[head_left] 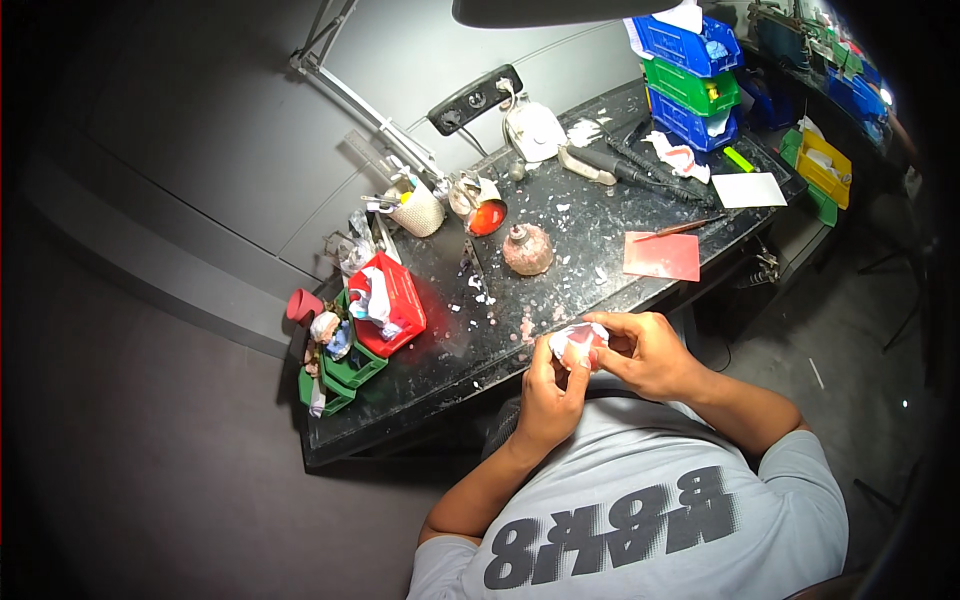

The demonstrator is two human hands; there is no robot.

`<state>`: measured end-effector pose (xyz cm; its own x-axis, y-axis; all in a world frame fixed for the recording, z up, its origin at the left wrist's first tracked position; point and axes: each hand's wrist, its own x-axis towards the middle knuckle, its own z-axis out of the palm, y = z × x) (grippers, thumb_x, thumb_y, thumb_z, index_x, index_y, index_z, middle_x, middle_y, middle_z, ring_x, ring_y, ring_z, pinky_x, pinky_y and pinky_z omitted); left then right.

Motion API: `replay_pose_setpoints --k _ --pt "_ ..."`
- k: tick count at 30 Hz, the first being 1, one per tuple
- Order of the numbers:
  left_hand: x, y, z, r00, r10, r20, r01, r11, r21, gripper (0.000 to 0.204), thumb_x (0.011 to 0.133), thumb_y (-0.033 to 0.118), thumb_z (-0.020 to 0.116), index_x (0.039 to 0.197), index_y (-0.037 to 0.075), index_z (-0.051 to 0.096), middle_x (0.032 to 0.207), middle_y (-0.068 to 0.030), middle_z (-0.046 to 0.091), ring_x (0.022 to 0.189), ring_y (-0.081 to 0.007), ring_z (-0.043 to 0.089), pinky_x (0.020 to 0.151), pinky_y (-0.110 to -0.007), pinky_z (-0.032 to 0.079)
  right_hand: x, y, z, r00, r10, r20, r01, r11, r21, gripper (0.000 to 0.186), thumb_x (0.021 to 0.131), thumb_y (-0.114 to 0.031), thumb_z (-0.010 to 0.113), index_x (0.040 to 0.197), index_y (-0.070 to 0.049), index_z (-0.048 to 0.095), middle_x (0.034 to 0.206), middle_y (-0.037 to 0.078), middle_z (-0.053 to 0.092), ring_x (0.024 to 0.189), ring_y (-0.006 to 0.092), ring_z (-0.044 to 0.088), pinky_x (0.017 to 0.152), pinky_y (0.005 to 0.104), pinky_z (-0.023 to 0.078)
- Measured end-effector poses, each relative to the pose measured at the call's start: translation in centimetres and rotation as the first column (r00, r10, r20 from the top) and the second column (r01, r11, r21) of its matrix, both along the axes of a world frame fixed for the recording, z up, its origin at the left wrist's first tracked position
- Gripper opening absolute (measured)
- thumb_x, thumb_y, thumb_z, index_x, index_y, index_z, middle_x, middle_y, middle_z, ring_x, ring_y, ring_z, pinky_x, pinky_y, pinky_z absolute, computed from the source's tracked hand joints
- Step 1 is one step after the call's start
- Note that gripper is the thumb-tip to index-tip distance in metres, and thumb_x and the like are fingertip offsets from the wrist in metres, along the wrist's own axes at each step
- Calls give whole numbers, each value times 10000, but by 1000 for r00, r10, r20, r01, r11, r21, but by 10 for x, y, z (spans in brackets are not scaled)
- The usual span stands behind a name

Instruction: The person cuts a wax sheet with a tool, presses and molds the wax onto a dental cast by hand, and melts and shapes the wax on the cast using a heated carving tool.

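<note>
Dental cast [578, 343], a small white-and-pink model, sits between both our hands just off the near edge of the dark workbench [560, 260], above our lap. From the head view, we judge the step goes best if we keep the piece braced from both sides and turn it slowly, so that nothing chips onto the littered bench top. Our left hand [548, 395] comes up from below, wrist bent back, its fingers curled and pinching the cast's left side. Our right hand [650, 352] reaches in from the right with the forearm angled across our chest, fingers closed on the cast's top and right side. A pink wax sheet [662, 256] and a small burner [527, 248] lie well apart from our hands.
</note>
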<state>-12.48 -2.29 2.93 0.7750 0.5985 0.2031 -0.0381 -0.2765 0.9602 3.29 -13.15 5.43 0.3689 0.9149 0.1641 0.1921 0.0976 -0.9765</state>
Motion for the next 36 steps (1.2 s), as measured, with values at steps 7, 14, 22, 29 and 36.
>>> replay_pose_setpoints --k 7,14,22,29,36 --pt "1 2 -8 997 -66 -35 64 997 -46 353 1052 70 596 1335 19 391 1049 -48 609 796 -47 565 647 -210 474 7 5 -10 987 74 -142 -78 997 -24 374 961 -34 727 1308 87 662 1072 126 782 965 93 684 844 288 580" --pt "0 -1 -15 997 -45 68 44 999 21 339 1042 53 601 1330 10 428 1130 -75 613 891 -103 601 767 -285 525 7 5 -10 968 120 -221 -128 992 -21 309 980 -13 701 1273 83 686 1074 91 774 960 77 679 848 271 583" --pt "-3 -13 3 997 63 -53 -56 990 129 376 1022 72 612 1339 -14 429 1016 -163 680 889 -170 674 761 -336 545 2 5 -8 973 82 -216 -87 996 -16 263 990 32 626 1233 114 687 1060 120 769 955 118 719 866 273 604" --pt "-6 -13 6 989 94 -117 -79 989 126 401 1011 61 605 1351 -17 407 986 -236 692 867 -294 744 729 -391 558 1 9 -2 993 67 -99 -77 991 -108 265 971 13 662 1215 114 688 1027 103 765 913 99 708 812 255 600" --pt "-5 -13 -2 991 89 -98 -62 966 252 434 982 46 608 1361 -7 402 924 -301 681 846 -490 705 700 -518 532 0 10 -6 998 35 -57 -41 993 -114 201 916 30 657 1089 99 732 921 47 749 809 36 649 684 210 543"
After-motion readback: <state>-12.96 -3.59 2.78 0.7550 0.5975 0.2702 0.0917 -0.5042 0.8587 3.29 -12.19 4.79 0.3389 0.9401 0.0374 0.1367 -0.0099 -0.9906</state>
